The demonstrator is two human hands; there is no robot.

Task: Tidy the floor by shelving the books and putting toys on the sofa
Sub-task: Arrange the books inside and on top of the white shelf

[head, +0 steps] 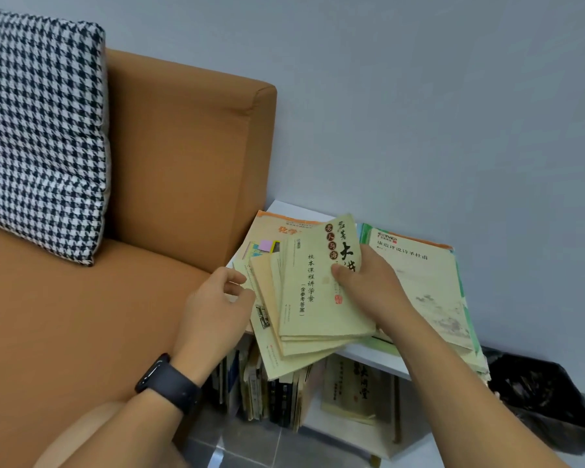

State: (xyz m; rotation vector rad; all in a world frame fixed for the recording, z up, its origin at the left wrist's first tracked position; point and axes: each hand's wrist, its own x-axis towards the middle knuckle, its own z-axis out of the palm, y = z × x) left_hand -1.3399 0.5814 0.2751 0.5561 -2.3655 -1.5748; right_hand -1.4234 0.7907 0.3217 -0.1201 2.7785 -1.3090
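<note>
Our right hand pinches the fanned booklets over the white shelf, long edges toward us, while our left hand, nearer the sofa, hangs loose.

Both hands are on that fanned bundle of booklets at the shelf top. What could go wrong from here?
1. The booklets are splayed and overhang the shelf edge; only the right hand pinches them, so lower ones may slide out to the floor.
2. The left hand is only at their edge with no grip, giving little support.
3. Shoving them down could shift the books already stacked beside them toward the bin.
</note>
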